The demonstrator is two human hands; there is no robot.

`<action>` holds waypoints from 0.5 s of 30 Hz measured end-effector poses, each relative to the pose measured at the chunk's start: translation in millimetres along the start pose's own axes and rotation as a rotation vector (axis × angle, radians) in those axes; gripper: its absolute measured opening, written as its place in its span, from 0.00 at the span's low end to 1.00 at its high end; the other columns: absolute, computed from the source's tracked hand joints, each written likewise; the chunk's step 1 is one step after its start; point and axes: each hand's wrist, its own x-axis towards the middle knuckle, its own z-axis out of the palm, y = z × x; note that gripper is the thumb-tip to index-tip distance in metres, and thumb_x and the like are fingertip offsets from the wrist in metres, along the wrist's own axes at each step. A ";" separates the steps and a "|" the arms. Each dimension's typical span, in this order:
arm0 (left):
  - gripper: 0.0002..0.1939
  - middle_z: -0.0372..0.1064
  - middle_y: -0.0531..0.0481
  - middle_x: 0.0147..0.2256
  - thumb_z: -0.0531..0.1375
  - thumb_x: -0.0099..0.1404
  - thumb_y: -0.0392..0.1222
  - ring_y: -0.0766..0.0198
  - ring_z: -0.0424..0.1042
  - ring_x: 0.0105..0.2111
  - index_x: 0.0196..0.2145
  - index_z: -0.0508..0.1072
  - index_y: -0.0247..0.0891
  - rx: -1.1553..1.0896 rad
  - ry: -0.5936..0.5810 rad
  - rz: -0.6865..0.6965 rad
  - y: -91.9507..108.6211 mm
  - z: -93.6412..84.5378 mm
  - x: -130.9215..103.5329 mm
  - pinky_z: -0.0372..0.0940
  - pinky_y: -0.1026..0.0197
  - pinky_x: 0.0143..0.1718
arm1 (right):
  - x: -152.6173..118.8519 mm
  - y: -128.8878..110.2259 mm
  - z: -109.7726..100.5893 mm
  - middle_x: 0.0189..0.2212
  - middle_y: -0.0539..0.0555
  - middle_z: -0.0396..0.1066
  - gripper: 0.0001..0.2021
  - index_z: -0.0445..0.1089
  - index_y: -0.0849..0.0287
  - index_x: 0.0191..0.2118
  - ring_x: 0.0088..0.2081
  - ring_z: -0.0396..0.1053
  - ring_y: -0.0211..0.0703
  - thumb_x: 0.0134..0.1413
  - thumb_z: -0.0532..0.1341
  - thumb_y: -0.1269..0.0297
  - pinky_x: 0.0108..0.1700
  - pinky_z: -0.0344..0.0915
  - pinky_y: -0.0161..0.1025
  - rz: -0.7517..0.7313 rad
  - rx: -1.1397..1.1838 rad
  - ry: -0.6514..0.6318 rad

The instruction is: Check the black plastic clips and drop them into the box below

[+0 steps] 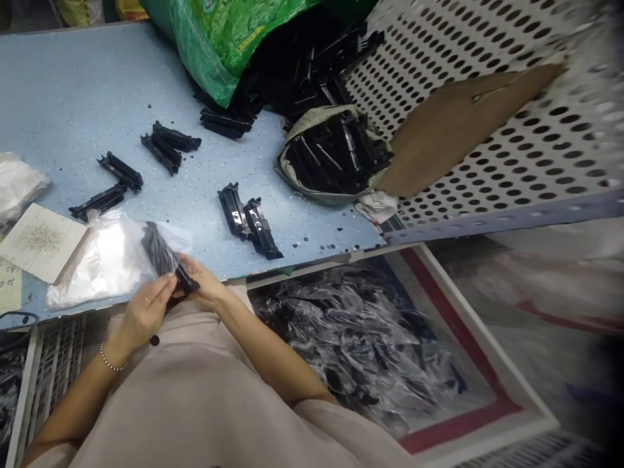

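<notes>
At the table's front edge, a black plastic part point(187, 281) lies partly inside a clear plastic bag point(162, 250). My left hand point(149, 305), with a ring on one finger, pinches the bag near its opening. My right hand point(203, 283) is closed around the exposed end of the black part. A stack of clear bags point(104, 263) lies just left of the hands. To their right, two black parts point(248, 221) rest side by side on the blue table point(78, 84). More black parts point(163, 146) lie in pairs farther back.
A green sack point(214, 39) spills black parts at the back. A cloth bag point(312, 188) full of them stands by a perforated panel point(487, 130) with cardboard point(439, 130). Below right, a crate point(468, 325) holds bagged parts. A white tile point(41, 240) lies left.
</notes>
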 end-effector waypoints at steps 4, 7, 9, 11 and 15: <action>0.30 0.69 0.39 0.57 0.53 0.71 0.30 0.54 0.70 0.59 0.69 0.57 0.44 0.056 0.202 -0.194 -4.8 20.9 -3.4 0.69 0.51 0.59 | -7.1 0.6 -0.8 0.22 0.37 0.63 0.57 0.35 0.38 0.72 0.24 0.70 0.35 0.47 0.74 0.61 0.31 0.75 0.37 -0.125 0.010 -0.026; 0.32 0.70 0.40 0.56 0.54 0.71 0.29 0.55 0.71 0.57 0.69 0.57 0.45 -0.027 0.193 -0.101 -0.1 36.3 -1.0 0.70 0.53 0.57 | -12.9 -2.3 -10.3 0.22 0.36 0.60 0.57 0.36 0.35 0.71 0.22 0.64 0.30 0.45 0.74 0.65 0.31 0.74 0.34 -0.170 0.017 0.017; 0.33 0.71 0.40 0.54 0.54 0.70 0.28 0.56 0.73 0.55 0.69 0.56 0.45 -0.101 0.162 -0.012 10.1 43.2 1.7 0.72 0.55 0.55 | -14.5 -5.0 -17.5 0.22 0.37 0.61 0.52 0.46 0.37 0.70 0.21 0.61 0.29 0.43 0.74 0.67 0.31 0.72 0.32 -0.214 0.012 0.066; 0.33 0.71 0.39 0.53 0.54 0.70 0.27 0.57 0.73 0.53 0.69 0.55 0.44 -0.177 0.112 0.068 20.0 46.2 5.0 0.73 0.55 0.53 | -15.8 -7.1 -23.4 0.24 0.39 0.64 0.41 0.61 0.46 0.62 0.23 0.62 0.30 0.41 0.75 0.68 0.30 0.70 0.29 -0.274 -0.010 0.126; 0.31 0.70 0.39 0.52 0.54 0.70 0.31 0.57 0.73 0.52 0.68 0.56 0.43 -0.378 -0.004 0.053 17.8 50.9 18.3 0.72 0.54 0.53 | -23.8 -9.8 -33.8 0.25 0.43 0.68 0.16 0.69 0.56 0.36 0.24 0.65 0.32 0.41 0.74 0.66 0.27 0.67 0.29 -0.362 -0.076 0.248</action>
